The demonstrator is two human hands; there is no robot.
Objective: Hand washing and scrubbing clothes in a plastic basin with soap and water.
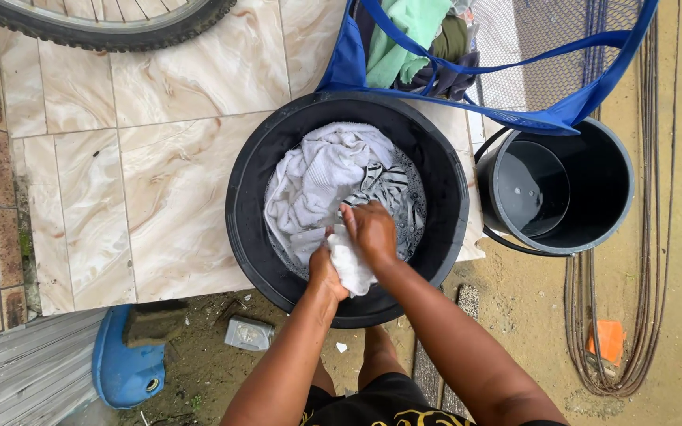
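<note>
Both hands are down in the big black basin (238,205), right at its near rim. The left hand (325,272) is clenched around a bunched fold of the white cloth (321,177), and the right hand (370,230) grips the same bunch from above, knuckles meeting, so the fabric is pinched between the two fists. That pairing looks like a rubbing grip, with the wad (350,264) lifted just clear of the soapy water (410,207) while the remainder trails back into the basin. The cloth is wet, heavy, creased in soft ridges, spread over the far-left half of the water, with a black-and-white striped piece (384,185) peeking out on the right. A grey bucket (593,170) stands just to the right, seemingly kept within reach. Beyond it, at the far side, a blue mesh laundry bag (562,87) holds green and dark garments (408,35), close behind the basin.
</note>
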